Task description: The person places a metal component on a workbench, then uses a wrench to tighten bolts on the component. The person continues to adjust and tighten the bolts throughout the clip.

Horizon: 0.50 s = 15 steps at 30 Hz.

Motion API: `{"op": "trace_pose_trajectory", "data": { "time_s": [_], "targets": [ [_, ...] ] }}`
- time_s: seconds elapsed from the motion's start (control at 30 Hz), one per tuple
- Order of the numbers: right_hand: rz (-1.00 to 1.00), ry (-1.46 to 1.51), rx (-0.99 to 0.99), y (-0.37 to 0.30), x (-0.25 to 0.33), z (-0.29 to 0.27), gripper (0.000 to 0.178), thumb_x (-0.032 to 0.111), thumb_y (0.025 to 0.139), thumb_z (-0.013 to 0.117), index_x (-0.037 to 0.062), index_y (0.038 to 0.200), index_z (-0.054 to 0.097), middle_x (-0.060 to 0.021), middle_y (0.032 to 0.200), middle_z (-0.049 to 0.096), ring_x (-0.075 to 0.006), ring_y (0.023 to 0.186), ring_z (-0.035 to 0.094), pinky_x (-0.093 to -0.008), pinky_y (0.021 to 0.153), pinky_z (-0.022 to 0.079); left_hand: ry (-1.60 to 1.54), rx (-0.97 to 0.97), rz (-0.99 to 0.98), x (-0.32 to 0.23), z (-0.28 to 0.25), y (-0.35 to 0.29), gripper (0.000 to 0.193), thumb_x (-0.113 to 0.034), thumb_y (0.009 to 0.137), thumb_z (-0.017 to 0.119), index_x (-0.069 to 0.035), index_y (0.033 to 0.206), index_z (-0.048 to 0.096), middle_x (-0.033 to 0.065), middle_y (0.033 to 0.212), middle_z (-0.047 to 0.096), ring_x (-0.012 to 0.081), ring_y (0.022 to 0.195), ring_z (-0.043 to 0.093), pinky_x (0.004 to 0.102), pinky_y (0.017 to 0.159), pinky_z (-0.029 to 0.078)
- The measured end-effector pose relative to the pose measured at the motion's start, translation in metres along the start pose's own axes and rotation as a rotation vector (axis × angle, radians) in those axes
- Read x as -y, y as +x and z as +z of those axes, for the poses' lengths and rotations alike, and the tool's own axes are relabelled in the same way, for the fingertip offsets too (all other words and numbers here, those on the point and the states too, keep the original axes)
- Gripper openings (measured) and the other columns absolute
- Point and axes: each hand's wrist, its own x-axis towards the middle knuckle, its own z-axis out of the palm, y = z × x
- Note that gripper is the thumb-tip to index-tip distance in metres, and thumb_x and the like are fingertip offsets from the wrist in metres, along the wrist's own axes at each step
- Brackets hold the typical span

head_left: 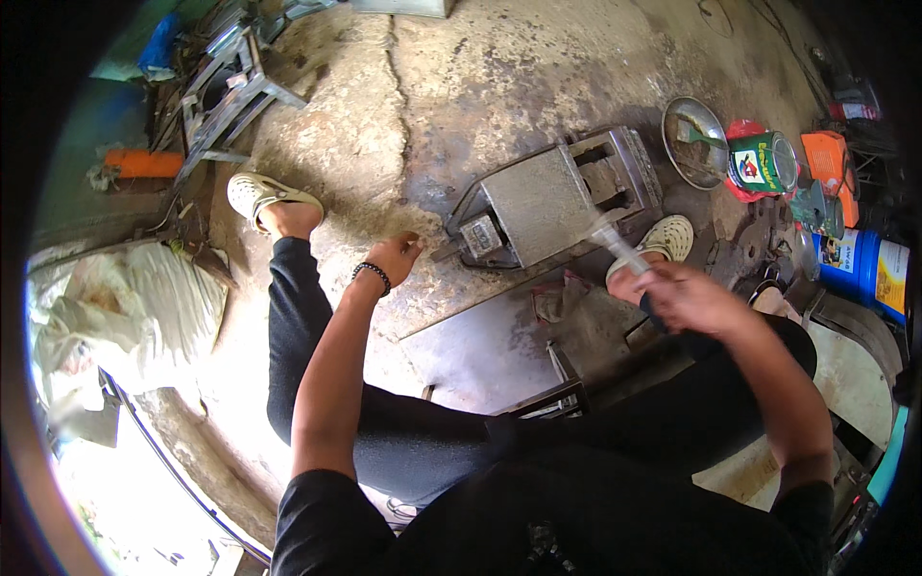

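Observation:
My right hand [691,300] is closed round a pale-handled tool [622,247], smeared by motion. The tool's far end reaches the right part of a dusty grey metal box [538,206], and its exact kind cannot be made out. A frame of metal bars and a small block with a label [480,236] sit at the box's left end. To the left of that frame, my left hand [391,261], with a dark bead bracelet on the wrist, hovers with loosely bent fingers and nothing visible in them.
A round metal pan [693,144] holding a green-handled brush stands at the right, beside a green paint can [762,163]. Beyond are an orange case [828,163] and a blue bucket [860,269]. A metal sheet [480,336] lies before me; a metal stand [235,101] is far left.

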Motion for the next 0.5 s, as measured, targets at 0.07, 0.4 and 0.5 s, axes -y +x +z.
{"op": "trace_pose_trajectory", "data": {
  "time_s": [0.07,0.4,0.5],
  "targets": [
    [0.077,-0.026,0.178,0.044,-0.002,0.055,0.029,0.033,0.104,0.049,0.0051,0.105,0.055,0.0021,0.060,0.041,-0.0101,0.045,0.039,-0.0299,0.040,0.036,0.195,-0.051,-0.020,-0.018,-0.030,-0.039,0.049,-0.039,0.097,0.058,-0.005,0.131,0.058,0.0210,0.111,0.070,0.0321,0.102,0.068,0.0399,0.089,0.053],
    [0.315,-0.734,0.260,0.196,0.140,0.165,0.014,0.011,0.090,0.049,0.0040,0.081,0.056,-0.0033,0.066,0.055,-0.0101,0.046,0.041,-0.0313,0.045,0.038,0.129,-0.308,-0.093,-0.018,-0.094,-0.110,0.047,-0.041,0.094,0.058,-0.011,0.129,0.059,0.0218,0.110,0.069,0.0389,0.105,0.065,0.0473,0.092,0.051],
    [0.430,-0.942,0.303,0.217,0.177,0.181,0.016,0.010,0.092,0.046,0.0073,0.079,0.055,0.0006,0.062,0.049,-0.0080,0.046,0.037,-0.0294,0.046,0.035,-0.006,-0.334,0.030,-0.026,-0.102,-0.101,0.045,-0.040,0.095,0.057,-0.010,0.129,0.059,0.0222,0.111,0.068,0.0386,0.108,0.064,0.0465,0.094,0.050]
  ]
}}
